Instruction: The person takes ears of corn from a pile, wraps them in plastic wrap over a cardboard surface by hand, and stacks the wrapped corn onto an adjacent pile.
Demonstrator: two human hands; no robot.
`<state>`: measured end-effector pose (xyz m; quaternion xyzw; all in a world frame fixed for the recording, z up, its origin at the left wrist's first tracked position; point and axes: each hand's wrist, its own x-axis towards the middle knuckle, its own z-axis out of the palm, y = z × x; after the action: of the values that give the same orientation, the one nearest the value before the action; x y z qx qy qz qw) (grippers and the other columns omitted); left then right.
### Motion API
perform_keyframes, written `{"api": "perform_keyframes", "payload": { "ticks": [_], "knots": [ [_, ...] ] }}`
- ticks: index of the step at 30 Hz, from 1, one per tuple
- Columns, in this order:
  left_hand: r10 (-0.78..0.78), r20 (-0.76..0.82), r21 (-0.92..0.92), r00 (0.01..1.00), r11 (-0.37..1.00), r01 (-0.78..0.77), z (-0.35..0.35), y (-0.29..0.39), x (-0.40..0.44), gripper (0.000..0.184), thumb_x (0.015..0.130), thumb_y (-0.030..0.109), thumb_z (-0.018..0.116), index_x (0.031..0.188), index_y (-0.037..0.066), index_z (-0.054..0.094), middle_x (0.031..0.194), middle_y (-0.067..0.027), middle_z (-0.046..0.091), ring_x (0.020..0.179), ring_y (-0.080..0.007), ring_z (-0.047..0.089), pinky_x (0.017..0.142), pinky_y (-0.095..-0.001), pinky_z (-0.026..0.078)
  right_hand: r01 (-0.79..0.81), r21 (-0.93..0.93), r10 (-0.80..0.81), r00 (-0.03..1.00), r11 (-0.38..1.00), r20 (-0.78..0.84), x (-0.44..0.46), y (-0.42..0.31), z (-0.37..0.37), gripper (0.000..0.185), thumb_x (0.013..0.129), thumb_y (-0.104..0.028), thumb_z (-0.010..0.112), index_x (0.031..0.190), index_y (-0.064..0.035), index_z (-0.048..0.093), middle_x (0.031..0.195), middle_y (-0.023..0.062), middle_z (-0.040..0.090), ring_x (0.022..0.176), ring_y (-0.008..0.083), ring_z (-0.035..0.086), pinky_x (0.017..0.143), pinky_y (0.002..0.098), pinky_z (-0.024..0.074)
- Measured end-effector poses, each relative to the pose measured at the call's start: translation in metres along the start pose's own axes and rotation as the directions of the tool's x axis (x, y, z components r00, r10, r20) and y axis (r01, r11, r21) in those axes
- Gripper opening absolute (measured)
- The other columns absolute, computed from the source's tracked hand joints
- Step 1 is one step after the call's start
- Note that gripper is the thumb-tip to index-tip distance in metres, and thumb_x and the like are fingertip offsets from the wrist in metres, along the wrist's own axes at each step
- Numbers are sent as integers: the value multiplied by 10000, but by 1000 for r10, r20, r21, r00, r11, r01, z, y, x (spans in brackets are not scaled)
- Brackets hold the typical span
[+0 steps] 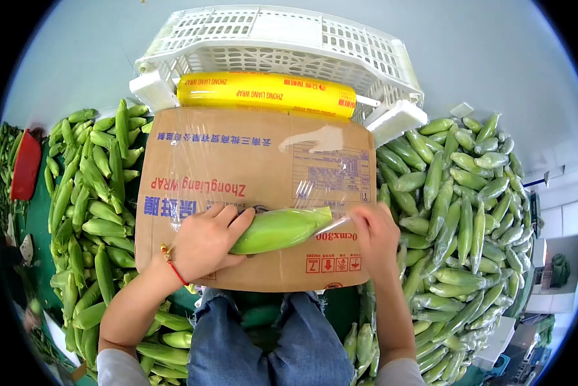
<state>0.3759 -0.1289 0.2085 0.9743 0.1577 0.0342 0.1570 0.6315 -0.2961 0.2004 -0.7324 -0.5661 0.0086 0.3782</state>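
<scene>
A green husked ear of corn (pixel 282 229) lies crosswise on a cardboard box (pixel 237 154) in front of me. My left hand (pixel 210 239) grips its left end, thumb and fingers around the husk. Just past the corn's right tip, my right hand (pixel 376 233) is closed in a pinch on clear cling film (pixel 338 223), which stretches taut from the tip. More of this film spreads over the box top from a yellow roll of wrap (pixel 263 92) at the box's far edge. My right fingertips are slightly blurred.
Behind the roll stands a white plastic basket (pixel 289 32). Unwrapped ears of corn (pixel 89 193) are heaped at the left, film-wrapped ears (pixel 456 212) at the right. A red object (pixel 26 165) is at the far left. My knees (pixel 269 334) sit below the box.
</scene>
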Motion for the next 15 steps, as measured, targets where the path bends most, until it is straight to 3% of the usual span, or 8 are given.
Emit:
{"api": "perform_keyframes", "payload": {
  "ticks": [3,6,9,11,13,14,15],
  "knots": [
    [-82,81,-115,993,989,91,8,-10,1,765,609,301,815,1275,64,525,1121,-125,569,1049,-303,575,855,-379,508,165,91,-167,986,982,16,47,14,43,79,826,-59,682,892,-19,663,784,95,628,764,261,595,698,331,481],
    [-6,-19,-65,1000,998,5,3,-23,3,813,607,338,820,1316,85,513,1284,-153,483,1205,-347,468,980,-436,437,34,279,-144,913,960,381,75,38,75,107,839,-98,679,931,-48,662,823,89,627,824,255,606,763,346,480],
    [-13,41,-86,999,996,16,4,-33,7,806,623,399,803,1321,109,524,1396,-173,379,1327,-377,328,1074,-482,331,109,288,-221,893,951,393,83,45,74,138,849,-117,670,979,-75,656,866,84,622,865,253,612,809,339,476],
    [-16,41,-92,999,996,20,6,-37,8,825,626,416,801,1336,109,515,1398,-180,370,1320,-373,325,1074,-491,319,32,222,-76,979,975,190,80,36,58,185,834,-131,682,994,-49,638,1017,105,600,951,263,594,848,353,471],
    [-29,21,-93,999,995,31,6,-40,7,817,629,421,803,1327,105,520,1372,-183,388,1285,-367,359,1055,-486,336,-51,226,63,997,973,-45,61,16,42,217,819,-156,694,989,-36,631,1097,117,586,1014,286,572,880,394,461],
    [-37,2,-88,999,995,37,5,-39,8,800,631,417,806,1311,100,529,1346,-182,411,1253,-362,394,1035,-477,358,194,95,-198,980,976,31,45,12,49,354,761,-226,745,1050,-62,623,1133,107,578,1008,279,572,864,398,469],
    [-38,-13,-79,999,996,37,3,-37,9,782,633,413,809,1295,96,539,1320,-181,435,1220,-358,429,1015,-468,380,316,12,-315,943,949,105,38,-4,58,400,746,-261,751,1075,-77,615,1102,99,591,984,280,582,847,400,475]
  ]
}}
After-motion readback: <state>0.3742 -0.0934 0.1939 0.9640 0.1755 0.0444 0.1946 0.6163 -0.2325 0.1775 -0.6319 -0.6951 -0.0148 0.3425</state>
